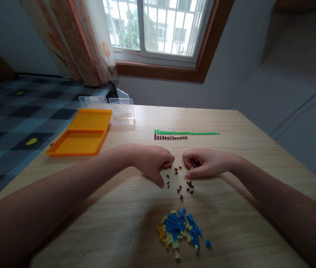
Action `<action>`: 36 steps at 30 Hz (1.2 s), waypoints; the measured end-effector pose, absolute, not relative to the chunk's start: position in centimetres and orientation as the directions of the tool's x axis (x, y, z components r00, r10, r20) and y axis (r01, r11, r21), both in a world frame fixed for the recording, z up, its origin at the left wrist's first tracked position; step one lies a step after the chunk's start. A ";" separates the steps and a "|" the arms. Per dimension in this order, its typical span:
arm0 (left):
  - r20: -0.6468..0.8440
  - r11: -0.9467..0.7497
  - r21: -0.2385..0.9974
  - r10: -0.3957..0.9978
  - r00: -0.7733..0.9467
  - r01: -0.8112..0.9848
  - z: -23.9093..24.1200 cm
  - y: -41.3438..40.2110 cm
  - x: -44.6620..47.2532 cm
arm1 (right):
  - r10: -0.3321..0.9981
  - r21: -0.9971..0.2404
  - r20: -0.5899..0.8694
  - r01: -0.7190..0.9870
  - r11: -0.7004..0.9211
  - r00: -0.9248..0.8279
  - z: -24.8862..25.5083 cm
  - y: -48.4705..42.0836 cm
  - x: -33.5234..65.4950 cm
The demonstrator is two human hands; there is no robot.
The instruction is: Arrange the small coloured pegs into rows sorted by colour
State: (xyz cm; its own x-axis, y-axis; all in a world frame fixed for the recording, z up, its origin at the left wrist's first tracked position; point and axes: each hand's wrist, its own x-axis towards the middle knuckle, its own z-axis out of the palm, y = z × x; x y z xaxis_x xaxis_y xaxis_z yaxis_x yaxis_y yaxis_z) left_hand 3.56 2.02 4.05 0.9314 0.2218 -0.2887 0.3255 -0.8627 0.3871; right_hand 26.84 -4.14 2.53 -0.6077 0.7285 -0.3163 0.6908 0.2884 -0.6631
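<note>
Left hand point(150, 160) and right hand point(210, 163) are flanking tiny brown bricks point(190, 184), fingers curled, any grip indiscernible; presumably light and stiff, the bricks are favouring pinches across opposite sides.

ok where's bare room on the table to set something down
Bare tabletop lies beyond the right hand, right of the green row, and between the left forearm and the blue-yellow pile. Crowded: that pile and the scattered brown bricks just beyond it.
</note>
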 end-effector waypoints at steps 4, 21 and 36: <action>-0.331 -0.825 0.406 0.268 0.905 0.393 4.0 2.7 3.5 | 0.794 -0.552 -0.268 0.762 0.337 -0.546 3.0 -5.1 25.4; -0.263 -0.846 0.357 0.315 0.912 0.395 3.7 2.5 3.9 | 0.854 -0.247 -0.137 0.852 0.461 -0.502 3.4 -7.4 22.6; -0.202 -0.813 0.352 0.418 0.886 0.464 3.2 2.5 4.2 | 0.817 -0.395 -0.228 0.817 0.420 -0.530 3.8 -6.1 24.7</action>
